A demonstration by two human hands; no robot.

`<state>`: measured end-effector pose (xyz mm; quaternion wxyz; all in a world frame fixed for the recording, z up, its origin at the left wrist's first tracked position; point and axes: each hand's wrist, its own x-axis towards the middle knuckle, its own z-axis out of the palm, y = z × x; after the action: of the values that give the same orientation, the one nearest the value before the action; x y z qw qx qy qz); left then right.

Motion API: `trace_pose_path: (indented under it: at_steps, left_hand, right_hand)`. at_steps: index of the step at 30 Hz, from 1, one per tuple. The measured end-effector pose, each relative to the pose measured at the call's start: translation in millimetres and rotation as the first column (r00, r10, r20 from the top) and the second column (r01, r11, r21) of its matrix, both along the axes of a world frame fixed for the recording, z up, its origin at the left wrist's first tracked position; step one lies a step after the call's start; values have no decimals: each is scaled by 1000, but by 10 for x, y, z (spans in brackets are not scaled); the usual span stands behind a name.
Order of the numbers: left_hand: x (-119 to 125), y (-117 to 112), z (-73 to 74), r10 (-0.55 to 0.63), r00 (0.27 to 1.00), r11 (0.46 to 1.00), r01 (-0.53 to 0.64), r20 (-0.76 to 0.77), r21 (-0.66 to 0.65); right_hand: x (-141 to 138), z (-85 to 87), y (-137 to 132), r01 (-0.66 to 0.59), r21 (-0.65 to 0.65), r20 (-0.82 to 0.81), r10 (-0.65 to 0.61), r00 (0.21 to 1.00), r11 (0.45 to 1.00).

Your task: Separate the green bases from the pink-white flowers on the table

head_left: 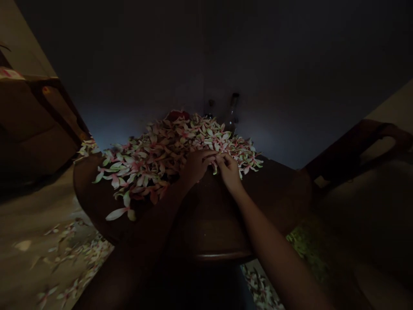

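A large heap of pink and white flowers [155, 150] with narrow petals covers the back of a dark round table [206, 232]. At the heap's front edge, my left hand [196, 165] and my right hand [229, 171] meet, fingertips almost touching. Both are closed in a pinch. Petals of one flower [215, 167] show between and just below the fingers, which hide the rest of it. One loose flower [124, 212] lies apart at the table's left front. The light is dim.
Behind the heap stand a glass bottle [232, 114] and a smaller dark bottle [210, 110], against a corner wall. A wooden chair [364, 142] is at right. Flowers [93, 254] lie scattered on the floor at left; greenery [306, 245] is low at right.
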<state>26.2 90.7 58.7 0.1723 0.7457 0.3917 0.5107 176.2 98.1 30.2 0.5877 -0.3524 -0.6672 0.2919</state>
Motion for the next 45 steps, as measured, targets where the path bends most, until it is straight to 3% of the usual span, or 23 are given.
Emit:
trace_pose_path:
  at_steps: [5,12,28,36,45]
  left_hand:
    - [17,-3,-14,-4,1000,998,5,23,-68]
    - [35,-21,9,-51,992,979,72,115,-189]
    - [15,45,-43,-20,996,992,32,91,-124]
    - [9,81,-116,15,993,1000,-17,-118,-15]
    - [5,85,-116,22,981,999,-17,-190,30]
  right_hand:
    - [36,3,33,52,22,62,-53,997,998]
    - [44,23,15,20,59,34,-22,999,998]
    - [41,43,-23,38,45,106,-42,993,998]
    - [67,-12,-9,76,57,289,-89,953,996]
    - [70,-1,-15,75,35,294,-82,952,997]
